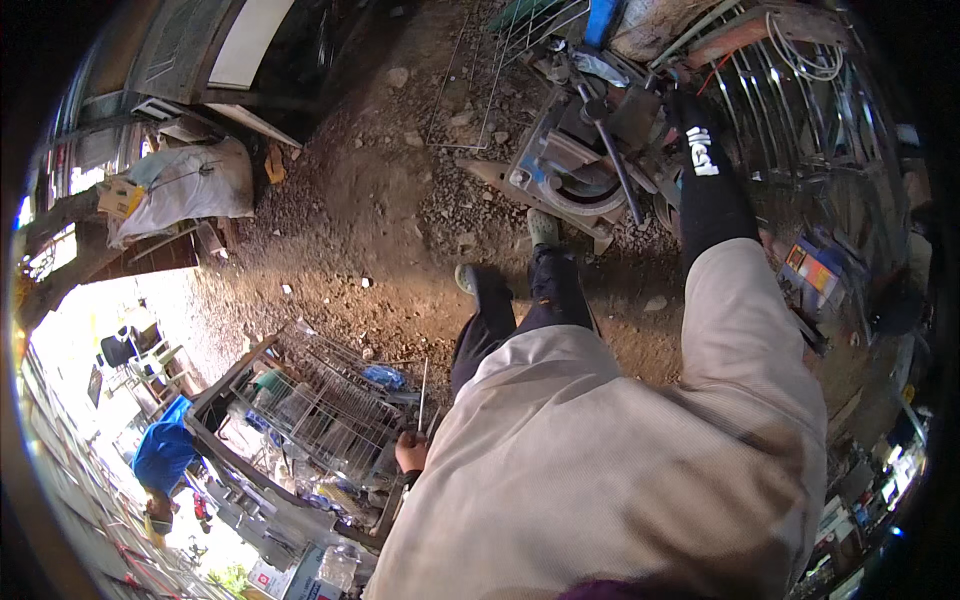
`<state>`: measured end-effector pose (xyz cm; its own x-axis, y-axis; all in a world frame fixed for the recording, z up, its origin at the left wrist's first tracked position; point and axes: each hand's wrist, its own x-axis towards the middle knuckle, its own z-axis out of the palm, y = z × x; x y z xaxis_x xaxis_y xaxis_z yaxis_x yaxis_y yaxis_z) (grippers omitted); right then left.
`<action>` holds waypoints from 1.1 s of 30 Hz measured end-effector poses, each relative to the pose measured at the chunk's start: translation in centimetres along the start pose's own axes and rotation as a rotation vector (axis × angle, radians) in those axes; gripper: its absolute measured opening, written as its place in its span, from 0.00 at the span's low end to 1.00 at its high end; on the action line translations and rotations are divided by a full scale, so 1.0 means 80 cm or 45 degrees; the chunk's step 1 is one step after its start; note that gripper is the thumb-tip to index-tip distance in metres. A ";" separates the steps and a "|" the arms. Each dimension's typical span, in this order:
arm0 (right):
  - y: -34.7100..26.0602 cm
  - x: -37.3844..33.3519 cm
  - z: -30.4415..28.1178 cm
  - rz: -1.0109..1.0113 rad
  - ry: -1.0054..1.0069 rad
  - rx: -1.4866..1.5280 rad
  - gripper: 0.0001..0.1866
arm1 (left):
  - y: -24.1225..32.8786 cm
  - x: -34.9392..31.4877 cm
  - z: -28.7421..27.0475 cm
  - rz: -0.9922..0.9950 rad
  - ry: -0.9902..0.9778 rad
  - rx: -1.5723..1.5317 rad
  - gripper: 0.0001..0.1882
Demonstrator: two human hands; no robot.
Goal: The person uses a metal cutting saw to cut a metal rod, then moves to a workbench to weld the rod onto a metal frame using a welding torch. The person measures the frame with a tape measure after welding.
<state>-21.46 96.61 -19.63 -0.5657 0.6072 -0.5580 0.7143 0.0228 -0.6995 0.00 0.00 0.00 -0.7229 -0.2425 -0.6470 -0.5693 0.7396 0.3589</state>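
My left hand (410,452) is closed at the left, beside the wire rack. A thin, light-coloured metal rod (424,392) rises from its fingers. My right arm, in a black sleeve below a beige one, stretches forward to a metal machine (572,165) on the ground. That machine has a blue-and-grey base, a curved slot and a long dark lever handle (610,150). At its far right side is my right hand (680,76), small and dark in the picture. Its fingers are too unclear to show what they touch.
A wire rack (335,415) with clutter stands to the left. Several metal bars (780,95) lie at the far right, under a coiled cable (805,55). A white sack (195,185) lies far left. A person in blue (163,447) is beyond the rack. Gravel covers the ground.
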 end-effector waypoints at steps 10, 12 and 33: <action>-0.060 -0.054 0.015 -0.070 0.090 -0.237 0.22 | 0.182 0.047 -0.067 0.235 0.163 0.194 0.06; -0.060 -0.069 0.001 0.013 0.100 -0.260 0.22 | 0.199 0.041 -0.058 0.371 0.192 0.265 0.06; -0.039 -0.048 0.096 -0.792 0.619 -0.671 0.20 | 0.301 0.083 -0.045 0.441 -0.029 0.386 0.06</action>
<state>-24.70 88.13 -18.73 -0.7589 0.6267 0.1769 0.5036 0.7371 -0.4506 -19.94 13.92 6.74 -0.8396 0.0630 -0.5395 -0.1530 0.9256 0.3461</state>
